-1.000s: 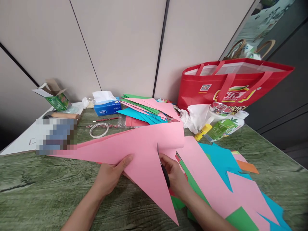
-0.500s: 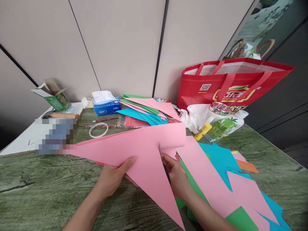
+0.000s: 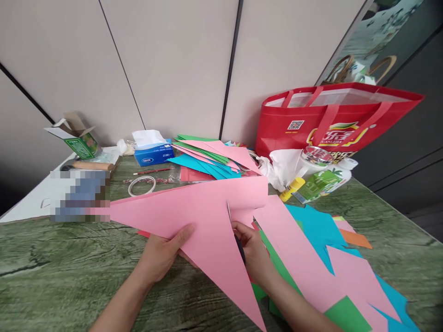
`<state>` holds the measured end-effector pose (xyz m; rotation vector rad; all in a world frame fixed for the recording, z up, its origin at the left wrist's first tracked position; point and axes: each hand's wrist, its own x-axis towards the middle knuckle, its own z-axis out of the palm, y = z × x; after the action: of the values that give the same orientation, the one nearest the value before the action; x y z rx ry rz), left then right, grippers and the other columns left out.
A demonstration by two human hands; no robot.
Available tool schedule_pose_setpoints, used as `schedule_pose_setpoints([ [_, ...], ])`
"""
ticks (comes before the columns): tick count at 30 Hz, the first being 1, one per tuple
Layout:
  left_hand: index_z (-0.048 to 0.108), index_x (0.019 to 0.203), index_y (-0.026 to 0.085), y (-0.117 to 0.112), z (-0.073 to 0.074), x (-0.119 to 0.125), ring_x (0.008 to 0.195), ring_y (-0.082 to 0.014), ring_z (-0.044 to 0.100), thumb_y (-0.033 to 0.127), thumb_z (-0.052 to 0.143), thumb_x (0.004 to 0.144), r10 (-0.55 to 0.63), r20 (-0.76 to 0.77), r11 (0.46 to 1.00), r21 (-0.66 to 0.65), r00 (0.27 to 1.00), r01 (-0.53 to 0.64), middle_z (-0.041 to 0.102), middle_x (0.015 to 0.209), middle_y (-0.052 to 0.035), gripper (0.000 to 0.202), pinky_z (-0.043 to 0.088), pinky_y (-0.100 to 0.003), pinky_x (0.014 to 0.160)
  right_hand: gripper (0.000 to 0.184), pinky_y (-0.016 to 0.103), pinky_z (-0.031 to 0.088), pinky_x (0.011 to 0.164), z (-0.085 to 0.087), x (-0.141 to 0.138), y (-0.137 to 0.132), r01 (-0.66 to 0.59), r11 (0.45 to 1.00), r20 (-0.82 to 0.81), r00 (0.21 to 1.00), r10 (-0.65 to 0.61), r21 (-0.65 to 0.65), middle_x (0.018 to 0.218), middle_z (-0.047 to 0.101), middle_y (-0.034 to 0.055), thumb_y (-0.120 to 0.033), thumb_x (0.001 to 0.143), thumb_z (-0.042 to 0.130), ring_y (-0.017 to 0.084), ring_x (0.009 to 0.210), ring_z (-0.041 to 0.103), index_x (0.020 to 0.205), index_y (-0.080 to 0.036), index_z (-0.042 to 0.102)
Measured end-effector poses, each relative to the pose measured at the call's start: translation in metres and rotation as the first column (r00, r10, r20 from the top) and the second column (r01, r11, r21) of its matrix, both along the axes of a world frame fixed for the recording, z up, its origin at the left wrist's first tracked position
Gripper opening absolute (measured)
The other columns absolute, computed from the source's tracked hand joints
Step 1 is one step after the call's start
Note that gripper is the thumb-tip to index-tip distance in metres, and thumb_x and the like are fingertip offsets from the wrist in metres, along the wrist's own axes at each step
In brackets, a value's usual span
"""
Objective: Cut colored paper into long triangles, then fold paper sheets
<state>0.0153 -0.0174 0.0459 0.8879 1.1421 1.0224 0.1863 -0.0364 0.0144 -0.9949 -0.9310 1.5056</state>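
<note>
A large sheet of pink paper is held up over the table, its lower and left corners pointed. My left hand grips the sheet's lower edge, thumb on top and the other fingers underneath. In my right hand is a pair of scissors with dark handles, mostly hidden by the fingers and the paper. A narrow blade tip shows at the cut in the sheet. To the right of the cut, the paper curls over.
Pink, blue and green offcuts cover the right of the table. Behind lie stacked coloured sheets, a tissue box, a tape roll and a glue stick. A red bag stands back right, a green box back left.
The visible blade tip has shifted very slightly up and left along the cut. Both hands and the pink paper stay almost in place.
</note>
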Motion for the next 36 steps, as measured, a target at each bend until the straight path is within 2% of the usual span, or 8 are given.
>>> schedule_pose_setpoints([
  [7, 0.063, 0.081, 0.014, 0.0011, -0.0027, -0.0017, 0.063, -0.0188, 0.062, 0.033, 0.07, 0.062, 0.024, -0.009, 1.0, 0.01, 1.0, -0.024, 0.068, 0.072, -0.0027, 0.028, 0.054, -0.031, 0.058, 0.021, 0.023, 0.045, 0.048, 0.0013, -0.0015, -0.0009, 0.024, 0.999, 0.009, 1.0, -0.024, -0.025, 0.06, 0.068, -0.003, -0.02, 0.056, 0.073, 0.014, 0.051, 0.059, 0.075, -0.02, 0.066],
  [11, 0.064, 0.081, 0.014, 0.0004, -0.0044, -0.0017, 0.069, -0.0208, 0.063, 0.033, 0.071, 0.061, 0.016, -0.017, 1.0, 0.01, 1.0, -0.016, 0.069, 0.076, -0.0044, 0.028, 0.054, -0.034, 0.064, 0.022, 0.025, 0.047, 0.052, 0.0036, -0.001, 0.0003, 0.025, 0.999, 0.034, 0.999, -0.026, 0.023, 0.068, 0.069, -0.0002, -0.021, 0.057, 0.073, 0.017, 0.062, 0.062, 0.078, -0.02, 0.065],
  [16, 0.066, 0.075, 0.016, -0.0039, -0.0016, 0.0034, 0.062, -0.0238, 0.064, 0.035, 0.07, 0.062, -0.04, 0.003, 0.998, -0.039, 0.999, 0.04, 0.067, 0.058, -0.0036, 0.024, 0.053, -0.036, 0.057, 0.027, 0.026, 0.048, 0.062, 0.0022, 0.0023, 0.0033, 0.069, 0.99, 0.106, 0.991, -0.082, 0.124, 0.082, 0.069, 0.0023, -0.015, 0.061, 0.069, 0.018, 0.075, 0.062, 0.086, -0.02, 0.063],
  [22, 0.066, 0.073, 0.016, -0.0033, -0.0001, 0.0044, 0.058, -0.0221, 0.062, 0.035, 0.07, 0.062, -0.069, 0.031, 0.996, -0.05, 0.997, 0.071, 0.065, 0.054, -0.0028, 0.023, 0.053, -0.035, 0.055, 0.026, 0.028, 0.049, 0.068, 0.0024, 0.0025, 0.0023, 0.045, 0.992, 0.085, 0.995, -0.055, 0.117, 0.083, 0.069, 0.0013, -0.016, 0.062, 0.069, 0.02, 0.08, 0.062, 0.086, -0.02, 0.062],
  [29, 0.065, 0.072, 0.016, -0.0039, 0.0022, 0.0046, 0.054, -0.0211, 0.061, 0.037, 0.069, 0.062, -0.091, 0.02, 0.994, -0.067, 0.996, 0.092, 0.064, 0.053, -0.003, 0.024, 0.051, -0.033, 0.049, 0.024, 0.028, 0.05, 0.064, 0.0032, 0.0012, 0.0018, 0.054, 0.993, 0.078, 0.995, -0.063, 0.104, 0.078, 0.069, 0.0016, -0.02, 0.061, 0.07, 0.02, 0.078, 0.063, 0.083, -0.02, 0.062],
  [36, 0.065, 0.073, 0.016, -0.0046, 0.0021, 0.0066, 0.062, -0.0245, 0.063, 0.038, 0.07, 0.059, -0.034, -0.001, 0.998, -0.047, 0.999, 0.034, 0.064, 0.052, -0.0046, 0.026, 0.053, -0.036, 0.053, 0.023, 0.024, 0.047, 0.053, -0.0008, 0.002, 0.0018, 0.073, 0.995, 0.063, 0.995, -0.078, 0.069, 0.072, 0.069, 0.0001, -0.02, 0.058, 0.072, 0.018, 0.069, 0.063, 0.079, -0.019, 0.063],
])
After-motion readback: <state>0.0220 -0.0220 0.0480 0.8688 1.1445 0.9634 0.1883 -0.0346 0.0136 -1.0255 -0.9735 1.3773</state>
